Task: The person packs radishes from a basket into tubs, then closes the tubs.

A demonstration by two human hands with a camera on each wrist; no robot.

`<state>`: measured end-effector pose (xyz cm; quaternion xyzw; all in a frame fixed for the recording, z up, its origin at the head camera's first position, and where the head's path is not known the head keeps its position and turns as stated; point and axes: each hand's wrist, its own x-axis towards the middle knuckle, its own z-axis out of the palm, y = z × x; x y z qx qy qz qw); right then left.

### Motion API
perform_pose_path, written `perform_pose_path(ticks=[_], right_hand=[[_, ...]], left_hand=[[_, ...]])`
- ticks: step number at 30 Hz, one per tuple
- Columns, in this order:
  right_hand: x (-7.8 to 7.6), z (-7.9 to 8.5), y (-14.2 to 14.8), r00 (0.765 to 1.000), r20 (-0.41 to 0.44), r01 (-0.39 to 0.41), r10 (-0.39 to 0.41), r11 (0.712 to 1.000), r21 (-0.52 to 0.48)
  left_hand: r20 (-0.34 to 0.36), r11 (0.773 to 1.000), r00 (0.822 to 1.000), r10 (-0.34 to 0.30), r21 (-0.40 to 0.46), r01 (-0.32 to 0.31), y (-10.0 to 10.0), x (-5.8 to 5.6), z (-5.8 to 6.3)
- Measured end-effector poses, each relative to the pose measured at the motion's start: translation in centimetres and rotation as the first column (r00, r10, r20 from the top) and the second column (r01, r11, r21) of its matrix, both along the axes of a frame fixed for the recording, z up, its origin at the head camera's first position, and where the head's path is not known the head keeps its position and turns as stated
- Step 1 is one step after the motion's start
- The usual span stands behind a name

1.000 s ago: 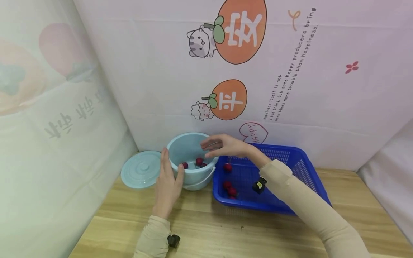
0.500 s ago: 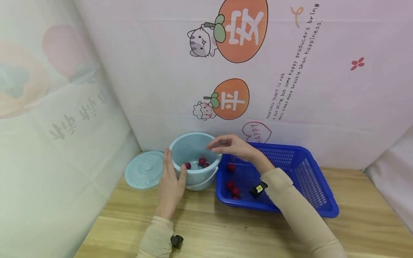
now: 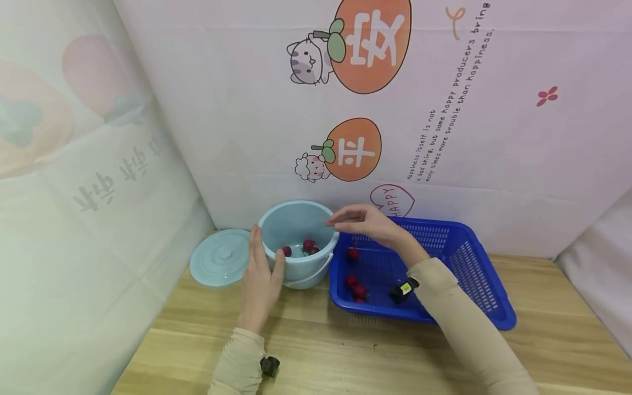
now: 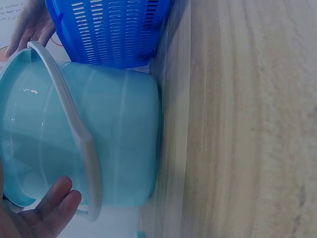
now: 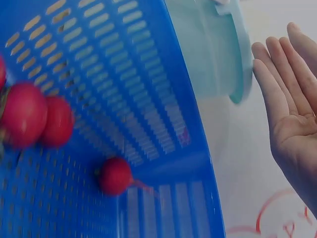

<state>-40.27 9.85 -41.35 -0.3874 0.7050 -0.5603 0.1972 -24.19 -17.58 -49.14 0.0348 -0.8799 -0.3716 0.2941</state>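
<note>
A light blue bucket point(image 3: 303, 269) stands on the table with several red radishes point(image 3: 308, 245) at its bottom. My left hand point(image 3: 259, 282) rests against the bucket's left side, fingers straight and thumb near the front rim. Above the right rim is my right hand point(image 3: 370, 224), its fingers extended and nothing in them; the right wrist view shows its palm bare. To the bucket's right sits a blue plastic basket point(image 3: 474, 274), where several more radishes point(image 3: 359, 291) lie along the left side. One radish point(image 5: 115, 176) with a thin root lies apart in a corner.
A round light blue lid point(image 3: 217, 259) lies left of the bucket, partly behind my left hand. The bucket's white handle point(image 4: 81, 134) hangs down its front. Printed cloth point(image 3: 237, 120) walls the wooden table point(image 3: 316, 351) at the back and sides.
My right hand has drawn back from over the bucket's opening to its right rim. The left hand stays against the bucket. The radishes show no clear movement.
</note>
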Motion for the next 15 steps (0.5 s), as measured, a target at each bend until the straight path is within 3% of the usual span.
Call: perform_pose_path(ticks=[9, 15], right_hand=[[-0.7, -0.2, 7.4, 0.986, 0.005, 0.164, -0.165, 0.984, 0.074], [-1.2, -0.7, 10.2, 0.98, -0.007, 0.198, -0.198, 0.975, 0.097]], left_hand=[[0.001, 1.0, 1.0, -0.006, 0.002, 0.006, 0.3, -0.1, -0.1], [-0.015, 1.0, 1.0, 0.001, 0.004, -0.001, 0.3, -0.1, 0.0]])
